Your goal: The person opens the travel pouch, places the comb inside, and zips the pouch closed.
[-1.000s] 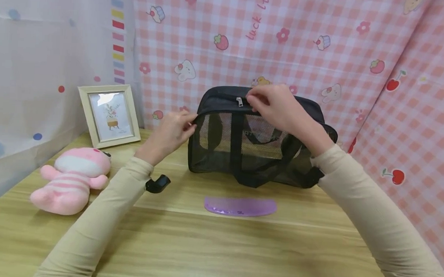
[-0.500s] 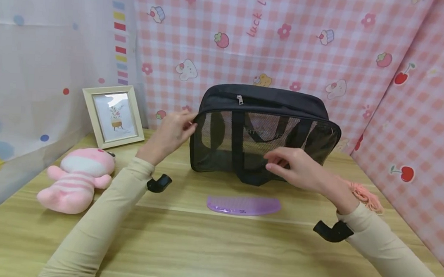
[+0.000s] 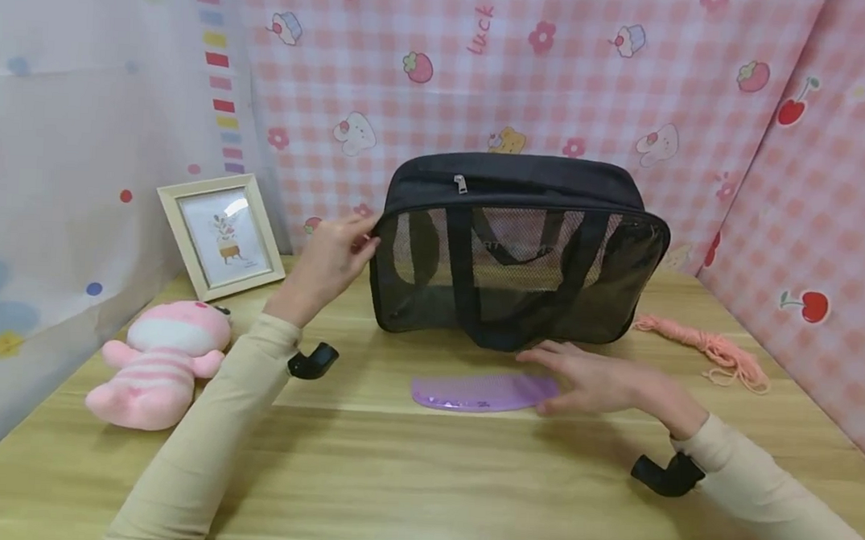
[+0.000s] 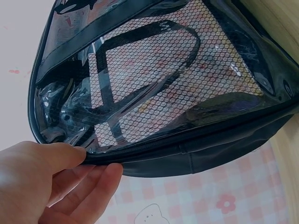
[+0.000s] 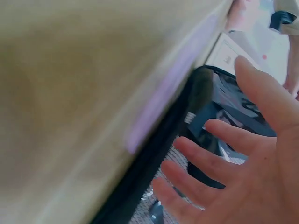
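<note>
A black bag (image 3: 523, 189) with clear and mesh panels stands upright on the table, its zipper pull (image 3: 460, 183) at the left of the top. My left hand (image 3: 329, 261) pinches the bag's upper left edge between thumb and fingers, as the left wrist view also shows. In front of the bag lies a purple comb (image 3: 463, 392). Over the comb's right end reaches my right hand (image 3: 594, 379), fingers spread and thumb apart. The right wrist view shows that hand (image 5: 247, 154) with nothing in its palm and the comb (image 5: 173, 84) blurred beyond the fingertips.
A pink striped plush toy (image 3: 156, 363) lies at the left, with a cream picture frame (image 3: 224, 237) standing behind it. To the right of the bag lies a bundle of coral-pink cord (image 3: 712, 347). Patterned curtains (image 3: 318, 72) enclose the wooden table (image 3: 423, 479).
My right hand has come down from the zipper at the bag's top to the comb's right end, its fingers spreading. The left hand keeps its pinch on the bag's edge.
</note>
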Motion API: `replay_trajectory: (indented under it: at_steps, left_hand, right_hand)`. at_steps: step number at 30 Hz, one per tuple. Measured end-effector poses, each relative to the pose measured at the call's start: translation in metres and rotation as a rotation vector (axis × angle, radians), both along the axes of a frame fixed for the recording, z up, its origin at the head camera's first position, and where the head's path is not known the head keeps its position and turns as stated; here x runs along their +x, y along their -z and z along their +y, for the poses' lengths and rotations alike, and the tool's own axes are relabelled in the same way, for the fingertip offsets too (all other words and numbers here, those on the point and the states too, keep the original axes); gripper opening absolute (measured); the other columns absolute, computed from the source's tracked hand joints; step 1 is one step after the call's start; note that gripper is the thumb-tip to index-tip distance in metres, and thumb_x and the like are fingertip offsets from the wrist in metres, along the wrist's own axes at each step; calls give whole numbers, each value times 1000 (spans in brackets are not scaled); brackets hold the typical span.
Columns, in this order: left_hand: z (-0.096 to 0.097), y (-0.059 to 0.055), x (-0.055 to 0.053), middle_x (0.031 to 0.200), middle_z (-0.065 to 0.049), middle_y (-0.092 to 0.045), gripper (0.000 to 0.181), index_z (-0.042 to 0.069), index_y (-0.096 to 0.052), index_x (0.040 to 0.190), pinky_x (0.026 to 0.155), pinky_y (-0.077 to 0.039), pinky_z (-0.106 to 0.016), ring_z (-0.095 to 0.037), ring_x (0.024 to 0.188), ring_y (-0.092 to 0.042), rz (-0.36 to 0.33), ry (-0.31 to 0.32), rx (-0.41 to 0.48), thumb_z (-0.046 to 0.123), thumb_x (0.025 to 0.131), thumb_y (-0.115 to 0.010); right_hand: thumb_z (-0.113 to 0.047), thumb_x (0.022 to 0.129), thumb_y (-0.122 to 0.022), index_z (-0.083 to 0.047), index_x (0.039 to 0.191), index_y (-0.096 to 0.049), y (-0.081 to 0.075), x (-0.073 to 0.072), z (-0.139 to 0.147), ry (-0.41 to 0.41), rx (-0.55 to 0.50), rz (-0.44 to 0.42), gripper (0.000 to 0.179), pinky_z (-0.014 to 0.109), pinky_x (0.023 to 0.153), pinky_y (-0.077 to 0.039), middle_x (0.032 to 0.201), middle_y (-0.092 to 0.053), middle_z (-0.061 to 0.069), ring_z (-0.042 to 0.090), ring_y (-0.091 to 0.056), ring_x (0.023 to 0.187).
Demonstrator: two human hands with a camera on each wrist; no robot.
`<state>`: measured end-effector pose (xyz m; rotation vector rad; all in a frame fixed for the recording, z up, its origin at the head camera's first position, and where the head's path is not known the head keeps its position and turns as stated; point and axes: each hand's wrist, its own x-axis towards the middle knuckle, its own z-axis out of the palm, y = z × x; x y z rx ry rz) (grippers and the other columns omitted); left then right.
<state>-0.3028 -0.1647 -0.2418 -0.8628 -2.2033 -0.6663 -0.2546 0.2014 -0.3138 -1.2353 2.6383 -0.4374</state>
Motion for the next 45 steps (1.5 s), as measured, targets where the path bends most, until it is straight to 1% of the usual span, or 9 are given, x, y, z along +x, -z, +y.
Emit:
replay_trajectory:
  at_steps: [7,10,14,19,25,30,33,38,45]
  left_hand:
    - [-4,0,2,97,-20,-67,30,-7,-64,116,64,-57,-36,-27,73,-67,45,-25,15,-6,86,-63]
    - [-3,0,0,97,-21,-67,29,-6,-65,116,64,-58,-35,-26,73,-67,44,-28,3,-5,87,-63]
    - [1,3,-2,96,-20,-67,28,-6,-65,115,64,-57,-35,-26,72,-67,38,-28,-7,-4,88,-63]
    - [2,5,-1,93,-19,-66,28,-7,-65,115,63,-57,-34,-26,72,-67,34,-34,-6,-4,87,-63]
    - [0,5,-1,95,-21,-66,29,-7,-64,116,63,-57,-35,-27,72,-67,29,-35,-8,-6,87,-62]
    - [2,2,-1,97,-21,-66,30,-6,-63,118,66,-58,-34,-27,75,-67,12,-34,-15,-5,88,-62]
    - [3,-1,-1,98,-21,-66,30,-6,-63,119,68,-58,-34,-28,76,-68,2,-34,-19,-4,89,-61]
    - [2,-2,1,97,-20,-66,31,-5,-63,120,68,-58,-35,-28,76,-68,-8,-44,-22,-5,89,-61]
    - [3,1,1,96,-19,-66,31,-4,-63,120,68,-58,-34,-27,77,-68,-26,-46,-18,-4,89,-61]
  right_hand:
    - [-28,79,-76,-2,140,-40,8,-4,-5,32,97,-54,75,62,103,-28,140,-34,25,52,-27,129]
    - [-22,78,-75,-3,140,-41,11,-5,-5,54,118,-48,73,60,103,-31,139,-35,22,49,-30,128]
    - [-13,77,-73,-3,137,-45,15,-7,1,65,97,-18,67,53,96,-40,130,-41,18,40,-41,120]
    - [-7,75,-72,1,131,-49,19,-12,5,36,62,8,61,46,89,-45,121,-47,17,32,-48,108]
    - [-14,80,-74,0,132,-49,20,-16,1,-25,47,12,59,47,94,-43,123,-48,12,30,-48,113]
    - [-10,82,-73,0,131,-51,21,-14,-5,-79,43,39,55,47,97,-43,124,-50,11,29,-48,116]
    - [-10,81,-73,1,131,-51,20,-11,-7,-73,49,54,56,45,97,-43,124,-51,11,26,-49,115]
    - [-19,82,-74,0,133,-50,21,-10,-11,-64,42,57,60,45,98,-42,125,-49,11,27,-46,116]
    - [-21,82,-75,0,126,-56,26,-12,-12,-71,43,100,52,39,88,-45,114,-50,6,21,-47,103]
